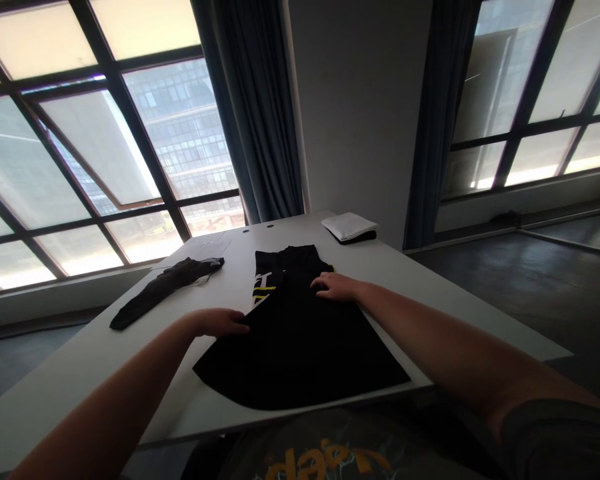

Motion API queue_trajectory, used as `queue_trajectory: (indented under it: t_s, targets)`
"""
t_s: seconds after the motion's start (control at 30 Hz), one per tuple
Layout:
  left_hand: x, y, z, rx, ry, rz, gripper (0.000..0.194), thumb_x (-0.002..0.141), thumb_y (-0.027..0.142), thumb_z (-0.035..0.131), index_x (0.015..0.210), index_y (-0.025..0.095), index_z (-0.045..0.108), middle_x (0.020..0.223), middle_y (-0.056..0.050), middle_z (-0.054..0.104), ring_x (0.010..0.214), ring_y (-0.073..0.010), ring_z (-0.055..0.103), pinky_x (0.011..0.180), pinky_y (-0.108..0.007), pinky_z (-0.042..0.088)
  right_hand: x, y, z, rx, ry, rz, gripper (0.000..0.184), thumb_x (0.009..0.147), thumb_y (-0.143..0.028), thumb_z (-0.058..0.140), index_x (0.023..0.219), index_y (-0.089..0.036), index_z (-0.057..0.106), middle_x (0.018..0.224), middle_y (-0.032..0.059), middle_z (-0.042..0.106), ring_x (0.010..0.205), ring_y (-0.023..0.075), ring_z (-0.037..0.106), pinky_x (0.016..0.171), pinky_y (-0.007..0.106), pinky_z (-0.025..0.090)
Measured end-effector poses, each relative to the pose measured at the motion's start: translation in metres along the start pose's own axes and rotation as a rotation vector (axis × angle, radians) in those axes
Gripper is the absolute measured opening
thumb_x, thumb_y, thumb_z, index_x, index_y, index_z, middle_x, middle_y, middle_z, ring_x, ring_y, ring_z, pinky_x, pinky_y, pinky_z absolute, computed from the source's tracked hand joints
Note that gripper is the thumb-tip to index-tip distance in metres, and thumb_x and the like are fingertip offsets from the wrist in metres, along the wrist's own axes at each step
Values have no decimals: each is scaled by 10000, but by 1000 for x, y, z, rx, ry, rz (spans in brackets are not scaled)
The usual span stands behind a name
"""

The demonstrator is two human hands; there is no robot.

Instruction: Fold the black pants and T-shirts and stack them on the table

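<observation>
A black garment (300, 333) with a yellow and white print lies spread on the white table (80, 360) in front of me. My left hand (223, 323) rests on its left edge, fingers stretched out flat and pointing right. My right hand (336, 286) lies flat on the garment's upper right part, fingers extended to the left. Neither hand grips the cloth.
A dark crumpled piece of clothing (167, 287) lies on the table's left side. A folded white and black stack (351, 227) sits at the far right corner. Large windows (105, 147) and dark curtains (255, 113) stand behind the table. Dark floor lies to the right.
</observation>
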State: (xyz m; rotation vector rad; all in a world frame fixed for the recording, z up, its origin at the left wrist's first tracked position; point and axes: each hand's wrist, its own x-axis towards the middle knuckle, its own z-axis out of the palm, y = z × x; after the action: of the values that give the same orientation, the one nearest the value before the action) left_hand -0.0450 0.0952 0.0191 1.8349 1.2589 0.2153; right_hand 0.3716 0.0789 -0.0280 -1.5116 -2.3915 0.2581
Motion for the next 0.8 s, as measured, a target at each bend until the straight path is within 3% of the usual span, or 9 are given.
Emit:
queue_trajectory:
  t_s: [0.1, 0.27, 0.37, 0.47, 0.5, 0.57, 0.63, 0.67, 0.8]
  targets:
    - [-23, 5, -5, 105, -248, -84, 351, 697, 438, 927, 990, 270, 831, 979, -65, 824, 947, -332, 768, 744, -353, 608, 0, -1, 0, -3, 0, 9, 404, 938, -307, 682, 1320, -187, 735, 1206, 139, 683, 1070, 264, 682, 1018, 356, 502]
    - [-40, 42, 4, -115, -313, 45, 419, 726, 458, 920, 1072, 244, 819, 1105, -64, 812, 1012, -311, 753, 809, -349, 608, 0, -2, 0, -8, 2, 20, 405, 935, -322, 682, 1318, -201, 737, 1203, 132, 685, 1063, 265, 685, 1004, 357, 511]
    - [-38, 65, 22, -117, -382, 97, 434, 767, 585, 873, 1015, 234, 814, 947, -58, 807, 905, -291, 751, 724, -342, 600, -1, -3, 0, -14, -2, 23, 406, 938, -328, 681, 1321, -207, 736, 1205, 127, 684, 1073, 261, 681, 1012, 357, 507]
    - [-29, 77, 47, 10, -504, 149, 557, 874, 754, 675, 898, 212, 799, 767, -76, 762, 747, -270, 730, 657, -363, 586, -1, -2, 0, -19, -6, 24, 414, 947, -330, 675, 1335, -195, 728, 1211, 133, 679, 1077, 258, 678, 1010, 358, 507]
    - [-24, 77, 56, 85, -456, 194, 573, 910, 760, 616, 900, 215, 793, 771, -82, 761, 740, -268, 727, 677, -378, 589, -1, -1, 0, -19, -6, 20, 415, 947, -329, 676, 1335, -193, 728, 1214, 134, 678, 1077, 257, 678, 1010, 358, 507]
    - [-11, 71, 76, 285, -196, 344, 508, 967, 695, 566, 999, 240, 789, 919, -94, 785, 874, -290, 739, 826, -427, 597, -1, -1, 1, -19, -4, 11, 411, 943, -326, 684, 1329, -193, 732, 1214, 131, 679, 1073, 255, 679, 1009, 356, 507]
    - [3, 57, 96, 481, 85, 498, 441, 988, 601, 573, 1201, 263, 761, 1243, -118, 748, 1185, -336, 677, 1078, -495, 512, 0, -1, 1, -21, 3, 0, 402, 940, -317, 688, 1319, -195, 738, 1211, 127, 680, 1066, 251, 680, 1009, 354, 505]
    - [9, 49, 105, 541, 162, 543, 469, 992, 567, 575, 1322, 266, 716, 1418, -129, 669, 1332, -354, 596, 1179, -525, 430, 0, -1, 1, -22, 8, -3, 396, 938, -310, 688, 1313, -193, 741, 1205, 127, 682, 1058, 250, 680, 1005, 354, 507]
    - [22, 26, 132, 592, 215, 540, 640, 1030, 569, 505, 1593, 266, 490, 1704, -129, 383, 1583, -365, 319, 1305, -567, 217, -1, -4, 2, -32, 27, -19, 377, 938, -286, 683, 1293, -178, 749, 1189, 134, 687, 1034, 251, 680, 984, 362, 514]
